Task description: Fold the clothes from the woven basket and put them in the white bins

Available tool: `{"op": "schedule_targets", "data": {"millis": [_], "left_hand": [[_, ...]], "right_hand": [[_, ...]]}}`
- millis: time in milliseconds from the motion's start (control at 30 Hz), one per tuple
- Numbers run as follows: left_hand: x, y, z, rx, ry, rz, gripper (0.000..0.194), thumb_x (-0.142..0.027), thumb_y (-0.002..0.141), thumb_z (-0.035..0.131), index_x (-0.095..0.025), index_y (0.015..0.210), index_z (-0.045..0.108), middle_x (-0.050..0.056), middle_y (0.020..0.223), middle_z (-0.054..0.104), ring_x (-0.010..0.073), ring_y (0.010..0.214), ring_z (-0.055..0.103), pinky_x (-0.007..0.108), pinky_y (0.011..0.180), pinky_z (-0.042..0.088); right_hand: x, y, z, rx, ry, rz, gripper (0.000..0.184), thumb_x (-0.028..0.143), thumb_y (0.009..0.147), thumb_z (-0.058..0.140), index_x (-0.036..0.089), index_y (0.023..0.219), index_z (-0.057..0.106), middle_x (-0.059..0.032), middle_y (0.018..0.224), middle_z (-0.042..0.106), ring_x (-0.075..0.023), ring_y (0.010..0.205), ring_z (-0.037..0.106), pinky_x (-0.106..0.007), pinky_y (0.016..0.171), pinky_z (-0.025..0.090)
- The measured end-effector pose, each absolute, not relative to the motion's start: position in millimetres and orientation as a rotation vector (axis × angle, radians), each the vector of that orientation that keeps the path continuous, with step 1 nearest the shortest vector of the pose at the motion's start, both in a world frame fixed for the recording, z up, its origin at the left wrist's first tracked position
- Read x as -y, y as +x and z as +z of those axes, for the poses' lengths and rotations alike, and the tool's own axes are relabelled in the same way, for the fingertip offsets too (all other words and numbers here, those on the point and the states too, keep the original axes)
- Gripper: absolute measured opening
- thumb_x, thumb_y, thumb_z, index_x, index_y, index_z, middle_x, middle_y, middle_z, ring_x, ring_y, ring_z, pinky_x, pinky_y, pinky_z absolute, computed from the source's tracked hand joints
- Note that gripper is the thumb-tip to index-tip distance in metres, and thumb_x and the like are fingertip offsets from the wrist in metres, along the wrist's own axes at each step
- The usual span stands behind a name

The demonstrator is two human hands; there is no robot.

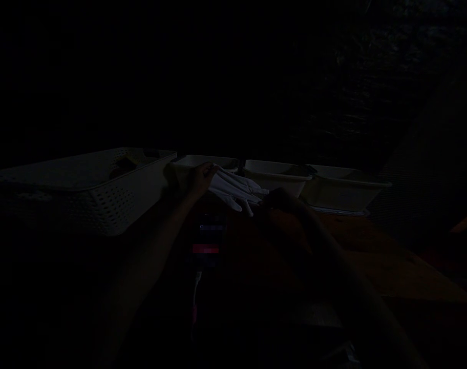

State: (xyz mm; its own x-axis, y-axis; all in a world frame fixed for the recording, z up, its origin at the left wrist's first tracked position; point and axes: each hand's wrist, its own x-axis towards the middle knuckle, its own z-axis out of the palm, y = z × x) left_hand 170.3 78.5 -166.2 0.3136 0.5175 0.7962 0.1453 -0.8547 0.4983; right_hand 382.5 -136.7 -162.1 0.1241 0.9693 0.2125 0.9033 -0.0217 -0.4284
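Note:
A pale glove (pixel 237 187) is stretched between my two hands above the wooden table, its fingers pointing right and down. My left hand (pixel 203 178) is closed on the cuff end. At the fingertip end, my right hand (pixel 281 200) is closed on the glove, though its fingers are dark and hard to make out. Below the glove lies a phone (pixel 206 243) with a lit screen. A white cable (pixel 197 287) runs from its near end. The picture is very dark.
To the left stands a large perforated basket (pixel 110 205) with a dim yellowish thing (pixel 126 163) in it. Behind my hands are three pale tubs, a left one (pixel 183 163), a middle one (pixel 277 179) and a right one (pixel 344 195). The wooden table (pixel 395 256) extends to the right.

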Motion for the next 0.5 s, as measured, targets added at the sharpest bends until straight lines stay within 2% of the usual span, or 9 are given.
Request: {"op": "schedule_targets", "data": {"millis": [200,333,500], "left_hand": [[-88.7,170.0,-170.3,-0.600,2.218,1.547,0.031,-0.045,0.084,0.051,-0.016,0.075,0.057,0.000,0.067,0.057,0.0117,0.062,0.053,0.020,0.055,0.038],[-85.7,170.2,-170.4,-0.611,2.243,1.537,0.032,-0.046,0.084,0.050,-0.015,0.077,0.059,0.001,0.066,0.058,0.0120,0.061,0.054,0.020,0.055,0.039],[-70.6,174.6,-169.8,-0.579,2.338,1.464,0.034,-0.046,0.085,0.049,-0.015,0.085,0.064,0.003,0.079,0.066,0.0161,0.073,0.061,0.023,0.065,0.044]], "right_hand": [[152.0,379.5,-155.9,1.805,-1.969,0.247,0.032,0.040,0.089,0.048,0.010,0.095,0.059,-0.0033,0.085,0.060,-0.0074,0.071,0.056,-0.021,0.064,0.049],[157.4,377.1,-154.8,1.812,-1.974,0.274,0.029,0.036,0.090,0.048,0.011,0.101,0.058,-0.0052,0.094,0.060,-0.0091,0.080,0.057,-0.024,0.071,0.051],[155.9,376.1,-157.2,1.858,-1.947,0.261,0.029,0.036,0.090,0.047,0.011,0.099,0.059,-0.0051,0.094,0.060,-0.0091,0.080,0.058,-0.024,0.072,0.051]]}}
